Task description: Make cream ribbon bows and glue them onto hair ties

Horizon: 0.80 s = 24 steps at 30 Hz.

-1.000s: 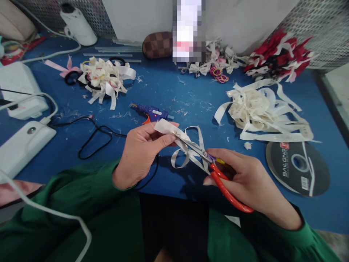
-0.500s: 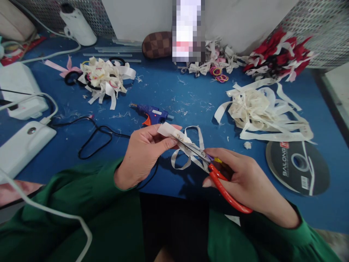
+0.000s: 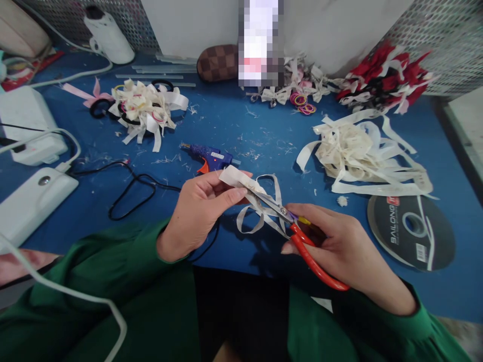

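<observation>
Between thumb and fingers, my left hand [image 3: 204, 211] pinches a cream ribbon piece [image 3: 234, 177] whose flat end sticks up past the fingertips. Thin ribbon loops [image 3: 249, 221] hang on its right side. My right hand [image 3: 335, 246] is wrapped round red-handled scissors [image 3: 317, 265]; their blades point up-left and lie against the ribbon near my left thumb. A small yellow and purple item shows by the right fingers, mostly hidden. Just beyond my left hand lies a blue glue gun [image 3: 213, 157] with an orange trigger.
Cream ribbon [image 3: 354, 151] is heaped at the right, above a black spool [image 3: 411, 231]. Finished-looking bows [image 3: 145, 108] lie back left, red-white bows [image 3: 388, 78] back right. A black cable [image 3: 143, 181] and white power boxes [image 3: 33, 206] are at the left.
The scissors have shifted slightly, their pivot a little lower and to the right. The ribbon's end has risen slightly in my left hand.
</observation>
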{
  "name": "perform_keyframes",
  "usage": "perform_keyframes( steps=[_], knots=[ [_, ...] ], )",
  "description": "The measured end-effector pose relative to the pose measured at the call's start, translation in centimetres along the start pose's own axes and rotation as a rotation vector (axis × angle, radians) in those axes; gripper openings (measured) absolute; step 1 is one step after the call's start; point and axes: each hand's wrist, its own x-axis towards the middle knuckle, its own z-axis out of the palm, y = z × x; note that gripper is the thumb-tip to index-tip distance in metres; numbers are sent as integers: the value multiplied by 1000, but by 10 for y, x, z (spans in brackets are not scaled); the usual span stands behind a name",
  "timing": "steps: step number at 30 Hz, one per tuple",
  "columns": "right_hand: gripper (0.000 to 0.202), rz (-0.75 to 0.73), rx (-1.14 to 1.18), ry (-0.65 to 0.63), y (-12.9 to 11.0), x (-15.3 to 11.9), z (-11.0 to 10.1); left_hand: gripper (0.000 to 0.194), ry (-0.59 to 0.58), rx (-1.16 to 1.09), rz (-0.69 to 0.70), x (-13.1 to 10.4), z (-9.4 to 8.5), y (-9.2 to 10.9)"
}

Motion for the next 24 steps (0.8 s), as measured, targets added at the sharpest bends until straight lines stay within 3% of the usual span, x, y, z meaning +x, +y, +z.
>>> perform_keyframes(
  steps=[9,24],
  knots=[
    [40,8,-10,5,1,-1,-1,12,115,16,39,1,1,3],
    [45,40,-10,-44,-1,0,0,20,94,96,17,0,0,1]
  ],
)
